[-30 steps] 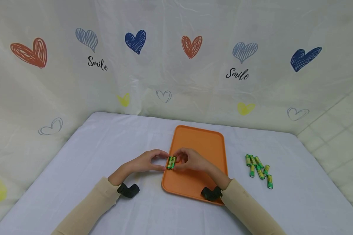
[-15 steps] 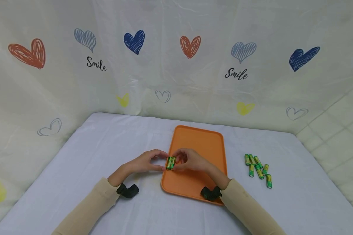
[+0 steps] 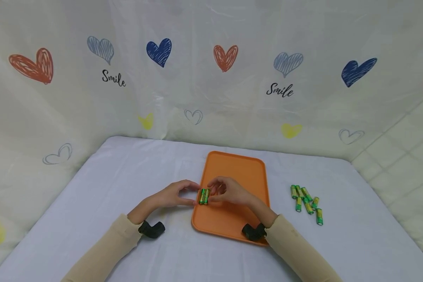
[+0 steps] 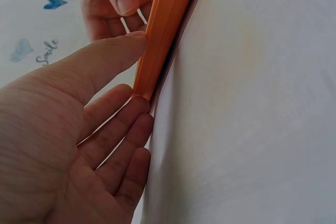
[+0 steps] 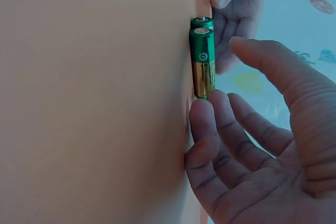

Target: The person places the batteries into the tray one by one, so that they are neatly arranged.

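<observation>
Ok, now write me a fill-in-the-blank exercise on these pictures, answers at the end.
1. The tray is coloured ____.
2. The number of batteries on it is ____.
3. In the head view, those batteries lie between the left hand and the ____ hand.
4. The word printed twice on the backdrop is ____.

Missing words: orange; two; right; Smile.

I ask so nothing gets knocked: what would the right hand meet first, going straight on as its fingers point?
Probably the nearer green-and-gold cylindrical battery on the orange rectangular tray; depth is unclear, the right hand may touch it.
</observation>
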A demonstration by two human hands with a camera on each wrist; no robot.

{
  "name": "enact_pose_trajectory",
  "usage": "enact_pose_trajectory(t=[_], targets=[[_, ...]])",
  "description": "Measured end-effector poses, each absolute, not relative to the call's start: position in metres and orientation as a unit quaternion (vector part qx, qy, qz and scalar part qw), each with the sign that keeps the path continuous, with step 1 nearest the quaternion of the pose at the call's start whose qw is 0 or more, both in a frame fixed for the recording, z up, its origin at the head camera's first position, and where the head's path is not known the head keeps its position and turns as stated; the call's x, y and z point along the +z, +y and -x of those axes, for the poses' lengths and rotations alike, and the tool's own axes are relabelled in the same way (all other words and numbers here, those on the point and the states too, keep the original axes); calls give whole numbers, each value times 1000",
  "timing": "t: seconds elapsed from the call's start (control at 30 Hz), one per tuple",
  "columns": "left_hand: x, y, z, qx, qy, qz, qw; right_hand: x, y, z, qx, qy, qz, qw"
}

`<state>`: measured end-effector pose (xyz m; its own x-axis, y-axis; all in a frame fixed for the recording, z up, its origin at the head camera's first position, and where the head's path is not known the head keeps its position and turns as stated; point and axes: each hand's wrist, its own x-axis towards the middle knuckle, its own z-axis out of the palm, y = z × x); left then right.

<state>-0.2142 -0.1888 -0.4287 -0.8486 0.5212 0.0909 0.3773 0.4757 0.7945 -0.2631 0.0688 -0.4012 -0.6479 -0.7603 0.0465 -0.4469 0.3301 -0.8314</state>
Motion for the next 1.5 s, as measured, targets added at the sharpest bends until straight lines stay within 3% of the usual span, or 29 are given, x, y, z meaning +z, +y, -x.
enact_pose_trajectory(t=[0.23,1.5], targets=[[-429,-189,214,443,853,-262,83,-398,79,264,-425,798,400,152],[-428,-188,212,432,859,-263,83,-382,139,247,-482,818,299,94]])
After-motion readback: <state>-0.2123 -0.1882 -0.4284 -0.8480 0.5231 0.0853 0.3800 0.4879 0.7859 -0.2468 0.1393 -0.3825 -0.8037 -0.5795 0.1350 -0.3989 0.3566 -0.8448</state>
